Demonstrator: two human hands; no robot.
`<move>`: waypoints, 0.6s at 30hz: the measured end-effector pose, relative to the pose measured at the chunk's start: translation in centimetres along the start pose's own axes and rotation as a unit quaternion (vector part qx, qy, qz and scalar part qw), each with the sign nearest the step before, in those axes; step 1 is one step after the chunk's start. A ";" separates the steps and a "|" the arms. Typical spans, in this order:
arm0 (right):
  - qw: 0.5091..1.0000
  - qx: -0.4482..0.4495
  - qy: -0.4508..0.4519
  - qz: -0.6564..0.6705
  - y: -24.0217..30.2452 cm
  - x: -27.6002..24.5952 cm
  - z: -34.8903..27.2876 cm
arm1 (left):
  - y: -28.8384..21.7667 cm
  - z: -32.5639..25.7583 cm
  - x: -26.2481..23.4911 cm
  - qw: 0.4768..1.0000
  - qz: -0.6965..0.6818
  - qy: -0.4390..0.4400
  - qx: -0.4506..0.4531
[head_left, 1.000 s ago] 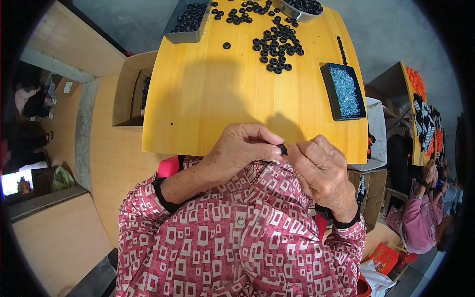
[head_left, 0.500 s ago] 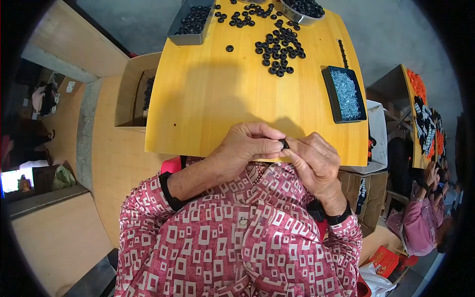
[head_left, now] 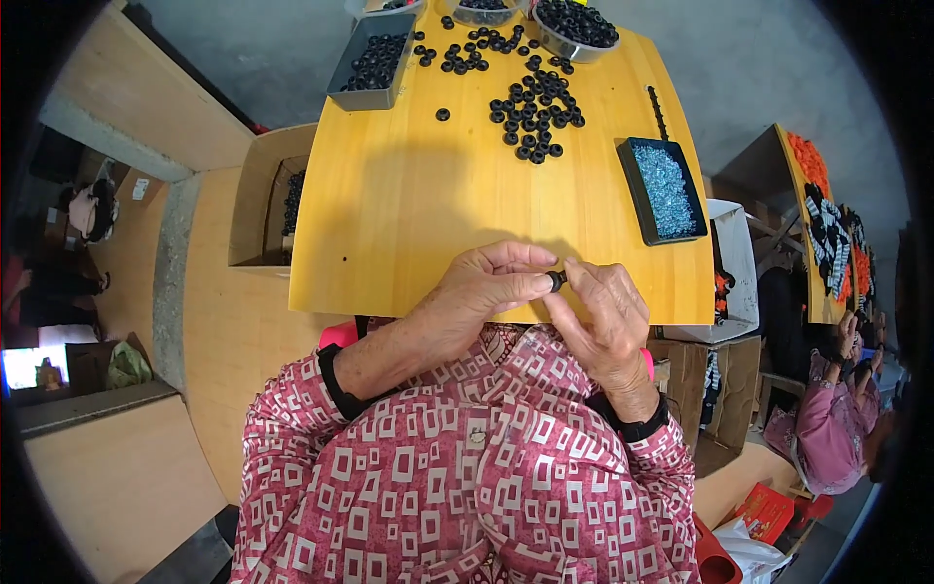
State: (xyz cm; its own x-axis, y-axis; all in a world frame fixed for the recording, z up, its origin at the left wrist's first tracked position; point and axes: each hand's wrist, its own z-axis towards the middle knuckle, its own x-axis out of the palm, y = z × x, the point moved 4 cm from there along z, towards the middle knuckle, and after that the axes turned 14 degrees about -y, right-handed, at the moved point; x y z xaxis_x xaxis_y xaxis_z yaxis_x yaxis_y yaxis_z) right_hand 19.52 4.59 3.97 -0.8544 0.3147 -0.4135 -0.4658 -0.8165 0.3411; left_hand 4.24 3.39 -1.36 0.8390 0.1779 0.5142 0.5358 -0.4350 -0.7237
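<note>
Close to the table's near edge, my left hand [head_left: 491,280] pinches a small black ring-shaped piece [head_left: 556,280] between thumb and fingers. My right hand [head_left: 608,307] meets it from the other side, thumb and forefinger closed around the same piece. Fingertips partly cover the piece, so its full shape is hidden. Farther up the table lie several loose black rings [head_left: 530,112], one of them [head_left: 443,115] apart from the cluster. At the right stands a black tray [head_left: 637,195] filled with small clear bluish bits [head_left: 665,190].
A grey bin [head_left: 368,99] of black rings stands far left on the yellow table [head_left: 389,224], a clear bowl [head_left: 574,51] of them at the back. A dark knobbly strip [head_left: 657,112] lies behind the tray. Left of the table is a cardboard box [head_left: 255,204]. Another person [head_left: 832,428] sits at right.
My right hand has shifted slightly left and its fingers have loosened a little, showing more of the black piece. The view has tilted, so the table's far end shows more.
</note>
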 end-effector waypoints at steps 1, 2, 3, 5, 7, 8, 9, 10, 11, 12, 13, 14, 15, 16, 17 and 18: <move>1.000 0.000 0.000 0.000 0.0 -0.1 0.0 | -0.2 -0.1 0.1 1.000 0.020 0.005 0.000; 1.000 0.010 0.002 0.002 0.0 -0.2 0.0 | -0.3 0.1 0.1 1.000 0.021 0.005 0.000; 1.000 0.021 0.005 0.004 0.1 -0.3 0.1 | -0.5 0.1 0.1 0.999 0.043 0.020 0.007; 1.000 0.014 0.001 0.004 0.3 -0.4 0.2 | -0.8 0.1 0.1 0.997 0.066 0.034 0.015; 1.000 0.009 -0.004 -0.001 0.3 -0.6 0.3 | -1.4 0.3 0.3 0.990 0.121 0.055 0.035; 1.000 0.007 -0.001 -0.005 0.4 -0.7 0.4 | -1.8 0.3 0.4 0.990 0.122 0.057 0.034; 1.000 0.005 0.001 -0.008 0.4 -0.8 0.4 | -2.2 0.2 0.4 0.987 0.146 0.062 0.017; 1.000 0.006 -0.001 -0.008 0.4 -0.8 0.5 | -2.3 0.2 0.4 0.983 0.170 0.066 0.000; 1.000 -0.005 0.008 -0.016 0.5 -0.8 0.6 | -2.5 0.3 0.3 0.983 0.173 0.067 -0.001; 0.999 -0.016 0.017 -0.025 0.6 -0.7 0.7 | -2.6 0.4 0.3 0.980 0.186 0.075 0.010; 0.999 -0.015 0.015 -0.025 0.6 -0.8 0.8 | -2.6 0.5 0.3 0.976 0.200 0.084 0.021; 0.999 -0.002 0.032 -0.010 0.6 -0.7 0.8 | -2.4 0.5 0.3 0.976 0.202 0.084 0.021; 0.999 0.013 0.049 0.004 0.6 -0.7 0.7 | -2.2 0.5 0.3 0.975 0.208 0.073 0.042; 0.999 0.015 0.047 0.003 0.7 -0.9 0.9 | -2.0 0.4 0.3 0.973 0.214 0.062 0.062; 0.997 0.015 0.072 0.008 0.7 -1.1 1.1 | -1.8 0.2 0.3 0.973 0.215 0.063 0.060; 0.995 0.015 0.097 0.014 0.7 -1.3 1.2 | -1.7 0.1 0.5 0.976 0.199 0.062 0.065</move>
State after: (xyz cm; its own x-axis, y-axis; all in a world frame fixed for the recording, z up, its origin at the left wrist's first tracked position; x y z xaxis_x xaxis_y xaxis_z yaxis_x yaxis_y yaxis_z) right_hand 20.01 4.22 5.71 -0.8083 0.1895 -0.5575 -0.4507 -0.8084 0.3786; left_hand 3.71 4.25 0.08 0.9695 -0.0950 0.2259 0.1833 -0.3306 -0.9258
